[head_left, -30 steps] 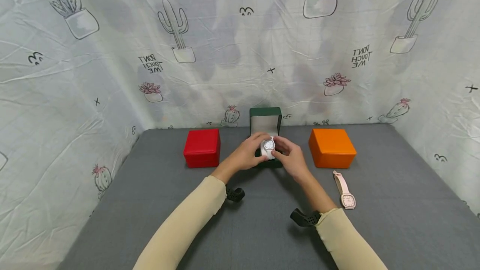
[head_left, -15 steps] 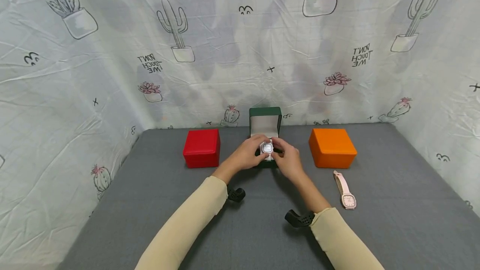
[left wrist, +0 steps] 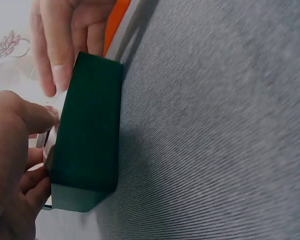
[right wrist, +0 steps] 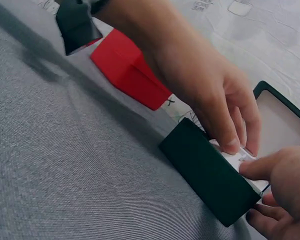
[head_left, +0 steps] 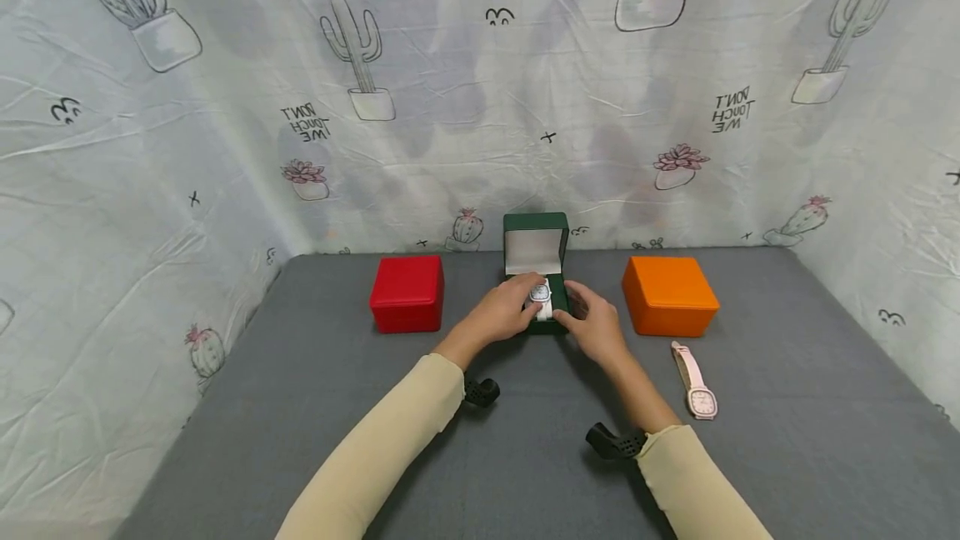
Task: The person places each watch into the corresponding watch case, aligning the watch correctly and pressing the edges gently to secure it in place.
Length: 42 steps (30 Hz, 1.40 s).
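Note:
A white wristwatch (head_left: 540,293) on its white cushion lies inside an upright-lidded green watch box (right wrist: 210,172). My left hand (head_left: 498,312) pinches the watch from its left, thumb at the near edge and fingers at the far edge. In the left wrist view, that hand's thumb and fingers partly hide the watch above the green box wall (left wrist: 87,130). My right hand (head_left: 596,328) holds the right side of the box, the thumb over the rim and the fingers along the outer wall. Its fingertips are partly hidden in the right wrist view.
A closed red box (head_left: 407,294) stands left of the green one, and a closed orange box (head_left: 669,297) to its right. A pink wristwatch (head_left: 694,382) lies in front of the orange box on the grey tabletop (head_left: 525,473). A patterned cloth (head_left: 450,107) hangs behind.
The white watch has gone down into the green box. My right hand has let go of the watch and moved right to the box's side. My left hand stays on the watch.

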{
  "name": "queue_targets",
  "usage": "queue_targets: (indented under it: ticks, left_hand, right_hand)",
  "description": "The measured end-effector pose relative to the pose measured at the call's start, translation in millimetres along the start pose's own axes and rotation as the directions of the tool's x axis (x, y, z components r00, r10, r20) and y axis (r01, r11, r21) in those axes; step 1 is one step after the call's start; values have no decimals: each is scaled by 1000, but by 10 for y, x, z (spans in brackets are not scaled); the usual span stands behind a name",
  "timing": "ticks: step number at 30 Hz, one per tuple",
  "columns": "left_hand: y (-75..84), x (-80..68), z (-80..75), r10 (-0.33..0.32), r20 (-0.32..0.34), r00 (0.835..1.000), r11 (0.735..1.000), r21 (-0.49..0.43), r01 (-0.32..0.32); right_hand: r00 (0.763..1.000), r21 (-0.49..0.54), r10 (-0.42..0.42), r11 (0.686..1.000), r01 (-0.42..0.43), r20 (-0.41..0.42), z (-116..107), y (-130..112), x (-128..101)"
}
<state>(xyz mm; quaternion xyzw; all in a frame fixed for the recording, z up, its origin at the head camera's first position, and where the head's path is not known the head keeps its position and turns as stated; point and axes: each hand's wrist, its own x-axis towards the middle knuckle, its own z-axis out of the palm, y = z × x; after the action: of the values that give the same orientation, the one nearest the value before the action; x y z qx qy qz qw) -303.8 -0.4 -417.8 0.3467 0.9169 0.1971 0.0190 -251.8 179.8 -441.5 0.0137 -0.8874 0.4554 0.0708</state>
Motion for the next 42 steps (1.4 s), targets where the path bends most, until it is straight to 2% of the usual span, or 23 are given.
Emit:
queue_targets:
  ticks: [6,9,11,14,18,21,24,26,29,34,36,39,42]
  left_hand:
    - [17,-61,7,17,-36,999,998,69,-15]
    - [32,-72,-52,39,-96,995,994,106,-29]
    - [46,-71,-122,64,-160,985,993,113,-46]
    - [70,-54,-236,109,-273,956,989,130,-75]
    - [78,-13,-363,163,-404,900,979,176,-99]
    - [66,21,-417,195,-459,867,971,216,-105]
    - [47,58,-443,214,-478,852,965,237,-110]
    - [29,85,-451,215,-475,853,965,239,-110]
    - [6,129,-454,200,-454,869,967,233,-100]
    - [-33,181,-413,138,-354,925,978,197,-71]
    - [-50,190,-383,115,-317,941,980,191,-56]
    - [-61,204,-352,108,-306,946,977,207,-45]
    - [-62,232,-338,108,-330,938,977,208,-39]
  right_hand:
    - [998,53,3,999,-7,61,-17,2,0]
    - [997,58,1,998,-5,71,-20,-7,2]
    - [997,57,3,998,-7,76,-21,-18,7]
    - [997,45,9,999,-13,79,-26,-20,14]
    - [997,31,15,999,-17,77,-27,-13,26]
    - [997,26,18,999,-20,78,-24,-6,32]
    - [997,26,22,999,-24,79,-21,-2,31]
    - [996,27,25,999,-27,80,-19,-4,27]
    - [996,24,27,999,-29,79,-21,-9,20]
    - [996,24,28,999,-30,81,-15,-2,15]
    - [996,21,27,999,-29,81,-5,4,18]
    - [997,13,23,1000,-24,79,9,13,23]
    - [997,11,23,1000,-24,76,12,16,22]
